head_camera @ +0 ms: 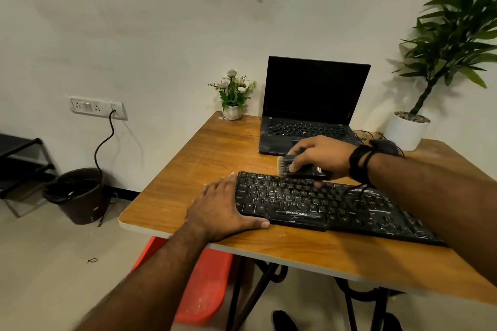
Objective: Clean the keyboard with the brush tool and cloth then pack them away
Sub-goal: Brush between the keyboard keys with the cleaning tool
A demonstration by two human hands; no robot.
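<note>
A black keyboard [317,204], dusty with white specks, lies across the wooden table [204,148]. My right hand [321,154] grips a black brush tool [294,168] above the keyboard's top row, its tan bristles pointing left. My left hand [224,208] rests flat on the table against the keyboard's left end, thumb along its front edge. No cloth is in view.
An open black laptop [312,105] stands behind the keyboard, a small flower pot [233,111] to its left and a white pot with a tall plant [406,129] at the right. On the floor left of the table stand a dark bin [78,196] and a cable. A red chair [207,287] sits under the table.
</note>
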